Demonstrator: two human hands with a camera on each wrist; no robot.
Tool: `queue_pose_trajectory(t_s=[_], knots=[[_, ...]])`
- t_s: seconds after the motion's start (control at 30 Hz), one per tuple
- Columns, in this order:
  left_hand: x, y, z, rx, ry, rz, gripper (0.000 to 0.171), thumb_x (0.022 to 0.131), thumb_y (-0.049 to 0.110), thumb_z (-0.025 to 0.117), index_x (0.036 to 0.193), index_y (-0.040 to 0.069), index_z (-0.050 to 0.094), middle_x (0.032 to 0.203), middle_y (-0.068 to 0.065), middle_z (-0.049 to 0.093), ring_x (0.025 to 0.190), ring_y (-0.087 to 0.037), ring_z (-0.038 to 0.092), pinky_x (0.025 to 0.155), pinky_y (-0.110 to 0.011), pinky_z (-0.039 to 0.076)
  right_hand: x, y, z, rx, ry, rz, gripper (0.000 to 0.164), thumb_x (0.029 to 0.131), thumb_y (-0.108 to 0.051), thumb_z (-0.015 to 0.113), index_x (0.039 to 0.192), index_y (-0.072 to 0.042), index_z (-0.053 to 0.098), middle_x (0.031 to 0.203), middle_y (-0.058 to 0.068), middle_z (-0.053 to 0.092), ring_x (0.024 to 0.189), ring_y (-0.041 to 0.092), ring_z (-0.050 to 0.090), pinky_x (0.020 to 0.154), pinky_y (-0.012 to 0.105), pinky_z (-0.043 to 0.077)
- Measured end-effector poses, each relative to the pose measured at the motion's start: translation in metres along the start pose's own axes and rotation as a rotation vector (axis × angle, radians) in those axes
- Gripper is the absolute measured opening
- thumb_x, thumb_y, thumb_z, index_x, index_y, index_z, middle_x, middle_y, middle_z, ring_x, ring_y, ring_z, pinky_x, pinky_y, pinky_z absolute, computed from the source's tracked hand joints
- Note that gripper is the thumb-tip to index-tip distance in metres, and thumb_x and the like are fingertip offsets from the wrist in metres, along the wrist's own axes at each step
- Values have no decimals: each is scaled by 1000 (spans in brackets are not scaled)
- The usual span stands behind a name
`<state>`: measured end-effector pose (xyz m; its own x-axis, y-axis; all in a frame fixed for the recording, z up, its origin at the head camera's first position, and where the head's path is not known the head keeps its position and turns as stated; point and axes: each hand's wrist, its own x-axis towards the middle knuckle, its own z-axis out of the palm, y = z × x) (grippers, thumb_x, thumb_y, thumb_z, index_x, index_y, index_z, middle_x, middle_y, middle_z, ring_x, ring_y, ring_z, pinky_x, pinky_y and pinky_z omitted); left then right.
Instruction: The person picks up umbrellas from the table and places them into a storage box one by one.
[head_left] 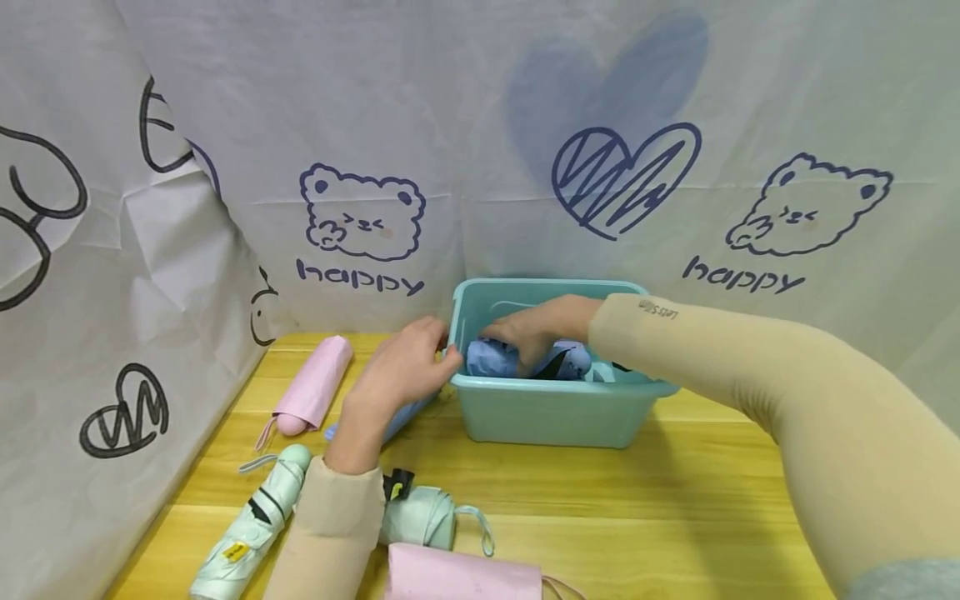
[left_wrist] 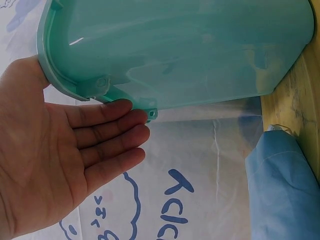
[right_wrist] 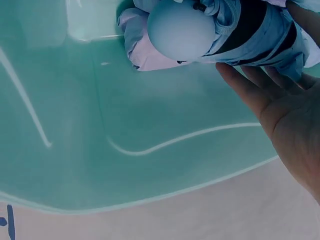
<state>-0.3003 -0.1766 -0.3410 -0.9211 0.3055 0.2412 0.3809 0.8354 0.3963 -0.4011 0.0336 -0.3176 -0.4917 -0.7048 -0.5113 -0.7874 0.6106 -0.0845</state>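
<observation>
A light teal plastic bin (head_left: 555, 412) stands on the wooden table. My right hand (head_left: 528, 329) reaches down into it and grips a folded blue umbrella (head_left: 491, 358). In the right wrist view that umbrella (right_wrist: 250, 35) shows a round pale cap and dark bands, with my fingers curled under it. Other folded cloth in bluish and lilac tones lies beside it, partly hidden. My left hand (head_left: 408, 362) rests at the bin's left rim, its thumb at the edge. In the left wrist view the hand's fingers (left_wrist: 115, 135) extend nearly straight beside the rim's underside.
Left of the bin lie a pink folded umbrella (head_left: 315, 383), a blue one (head_left: 408, 417) partly under my left arm, and a mint one (head_left: 255, 517). Nearer me are a short mint umbrella (head_left: 420, 517) and another pink one (head_left: 465, 575). A printed white cloth (head_left: 480, 125) hangs behind.
</observation>
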Motion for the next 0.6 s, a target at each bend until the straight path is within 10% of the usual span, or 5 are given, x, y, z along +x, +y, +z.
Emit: queue_pose_trajectory(t_s=[0.6], knots=[[0, 3, 0, -1, -13, -10, 22, 93, 31, 54, 96, 11, 61, 95, -5, 58, 82, -23, 54, 72, -39, 47, -48, 11, -22, 47, 167, 53, 82, 98, -26, 69, 164, -6, 25, 167, 16, 28, 153, 33, 30, 123, 47, 27]])
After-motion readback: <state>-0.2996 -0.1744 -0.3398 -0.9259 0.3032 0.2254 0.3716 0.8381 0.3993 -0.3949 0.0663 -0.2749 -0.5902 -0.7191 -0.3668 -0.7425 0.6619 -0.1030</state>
